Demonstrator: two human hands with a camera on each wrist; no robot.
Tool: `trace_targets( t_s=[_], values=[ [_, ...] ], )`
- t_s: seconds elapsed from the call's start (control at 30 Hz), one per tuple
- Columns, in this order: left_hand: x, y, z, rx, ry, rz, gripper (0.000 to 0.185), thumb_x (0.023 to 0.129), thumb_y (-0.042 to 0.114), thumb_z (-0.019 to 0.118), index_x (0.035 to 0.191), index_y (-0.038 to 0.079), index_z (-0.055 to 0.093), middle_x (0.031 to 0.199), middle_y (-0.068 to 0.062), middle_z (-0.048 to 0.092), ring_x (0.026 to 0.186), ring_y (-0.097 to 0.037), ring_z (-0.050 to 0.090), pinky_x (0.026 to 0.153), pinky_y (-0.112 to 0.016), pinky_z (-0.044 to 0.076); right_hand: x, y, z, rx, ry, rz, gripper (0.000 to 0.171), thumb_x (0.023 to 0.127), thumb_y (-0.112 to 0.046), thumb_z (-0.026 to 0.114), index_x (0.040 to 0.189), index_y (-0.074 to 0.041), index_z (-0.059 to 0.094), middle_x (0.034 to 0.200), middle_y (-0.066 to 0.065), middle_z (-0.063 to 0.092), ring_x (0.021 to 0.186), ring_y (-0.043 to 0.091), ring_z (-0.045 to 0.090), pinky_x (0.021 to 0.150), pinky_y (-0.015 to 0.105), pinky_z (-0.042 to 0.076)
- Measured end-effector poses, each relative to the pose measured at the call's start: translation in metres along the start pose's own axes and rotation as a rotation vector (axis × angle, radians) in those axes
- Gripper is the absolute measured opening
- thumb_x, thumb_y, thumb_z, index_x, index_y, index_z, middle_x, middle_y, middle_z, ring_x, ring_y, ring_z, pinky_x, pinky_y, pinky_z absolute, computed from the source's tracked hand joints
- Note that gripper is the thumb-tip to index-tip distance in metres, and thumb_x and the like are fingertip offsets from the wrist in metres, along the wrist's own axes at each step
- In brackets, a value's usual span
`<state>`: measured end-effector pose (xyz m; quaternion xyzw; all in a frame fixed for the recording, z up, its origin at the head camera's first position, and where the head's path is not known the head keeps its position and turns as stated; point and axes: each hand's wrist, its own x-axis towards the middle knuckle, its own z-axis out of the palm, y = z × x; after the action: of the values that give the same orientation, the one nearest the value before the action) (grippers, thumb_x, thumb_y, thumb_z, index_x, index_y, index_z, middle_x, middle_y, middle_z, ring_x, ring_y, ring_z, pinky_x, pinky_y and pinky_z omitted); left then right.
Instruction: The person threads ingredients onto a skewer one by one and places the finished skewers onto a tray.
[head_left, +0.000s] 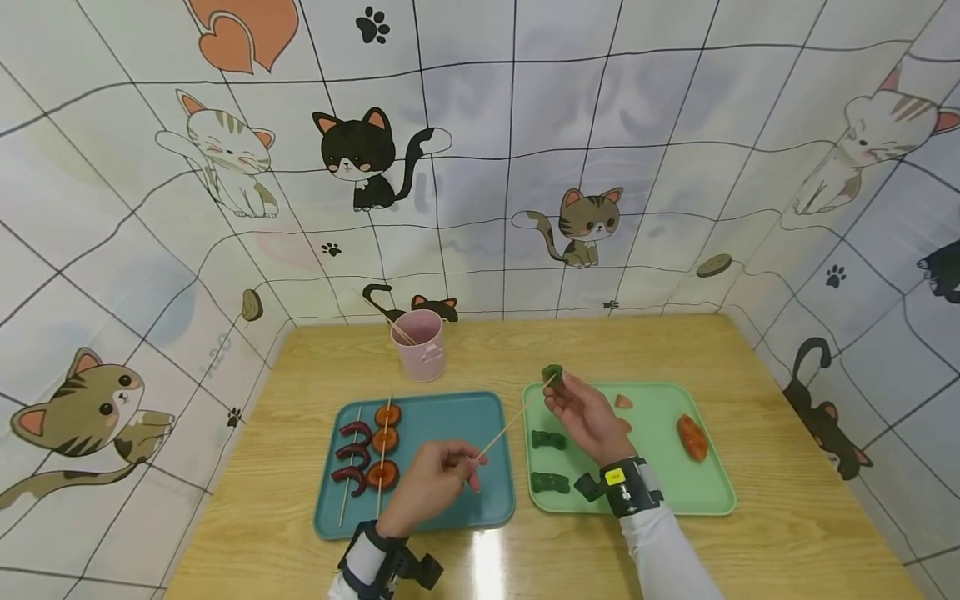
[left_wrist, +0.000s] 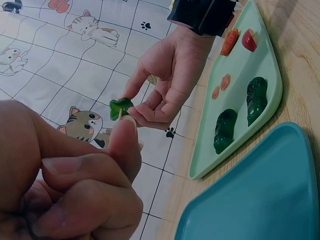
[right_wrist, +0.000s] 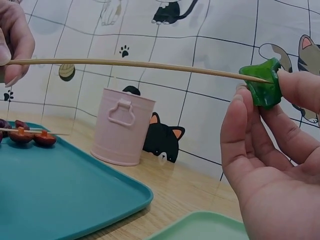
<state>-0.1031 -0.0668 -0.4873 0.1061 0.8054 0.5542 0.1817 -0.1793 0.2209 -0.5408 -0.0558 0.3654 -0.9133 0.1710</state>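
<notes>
My left hand (head_left: 433, 483) pinches the blunt end of a thin wooden skewer (head_left: 506, 429) over the teal tray. The skewer slants up to the right, slightly bowed in the right wrist view. At its far end my right hand (head_left: 588, 421) pinches a glossy green pepper piece (right_wrist: 265, 82) between thumb and fingers, above the light green tray. The skewer's tip lies against the pepper's inner face; I cannot tell whether it has pierced it. Two more green pepper pieces (left_wrist: 256, 100) lie on the light green tray, left of my right wrist.
The teal tray (head_left: 480, 417) bears a skewer of curved dark red pieces (head_left: 352, 454) and one of round orange-brown slices (head_left: 385, 440). On the light green tray (head_left: 660, 500) lie an orange-red piece (head_left: 692, 438) and small pinkish bits (head_left: 623, 402). Behind stands a pink bucket (head_left: 427, 358) with skewers.
</notes>
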Motion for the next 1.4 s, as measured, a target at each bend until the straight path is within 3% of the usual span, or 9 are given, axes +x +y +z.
trace_targets(
  t_s=[0.27, 0.63, 0.9, 1.4],
  values=[
    [0.001, -0.001, 0.0, 0.023, 0.002, 0.011, 0.026, 0.103, 0.005, 0.051, 0.106, 0.008, 0.076, 0.075, -0.005, 0.073, 0.077, -0.026, 0.066, 0.059, -0.023, 0.043, 0.0, 0.003, -0.004, 0.051, -0.048, -0.012, 0.034, 0.114, -0.019, 0.034, 0.122, -0.01, 0.066, 0.116, 0.002, 0.067, 0.105, 0.013, 0.062, 0.092, 0.021, 0.053],
    [0.001, 0.001, 0.001, 0.037, 0.01, 0.009, 0.026, 0.102, 0.005, 0.051, 0.104, 0.01, 0.076, 0.075, -0.006, 0.073, 0.072, -0.016, 0.063, 0.056, -0.023, 0.04, -0.002, 0.006, -0.009, 0.082, -0.114, -0.039, 0.036, 0.114, -0.018, 0.03, 0.123, -0.009, 0.064, 0.115, 0.001, 0.067, 0.107, 0.012, 0.062, 0.096, 0.023, 0.051],
    [0.0, 0.002, 0.002, 0.03, 0.005, -0.004, 0.026, 0.101, 0.003, 0.051, 0.104, 0.009, 0.076, 0.074, -0.006, 0.073, 0.073, -0.022, 0.064, 0.055, -0.023, 0.038, -0.003, 0.008, -0.011, 0.09, -0.135, -0.054, 0.038, 0.114, -0.018, 0.028, 0.125, -0.008, 0.064, 0.114, 0.002, 0.067, 0.107, 0.013, 0.063, 0.097, 0.024, 0.052],
    [-0.001, 0.004, 0.005, 0.039, 0.02, 0.007, 0.026, 0.101, 0.003, 0.05, 0.105, 0.007, 0.076, 0.073, -0.004, 0.073, 0.074, -0.016, 0.066, 0.054, -0.022, 0.037, -0.005, 0.009, -0.009, 0.046, -0.111, -0.064, 0.041, 0.114, -0.015, 0.025, 0.123, -0.009, 0.065, 0.117, 0.001, 0.064, 0.108, 0.012, 0.061, 0.097, 0.023, 0.051]
  ],
)
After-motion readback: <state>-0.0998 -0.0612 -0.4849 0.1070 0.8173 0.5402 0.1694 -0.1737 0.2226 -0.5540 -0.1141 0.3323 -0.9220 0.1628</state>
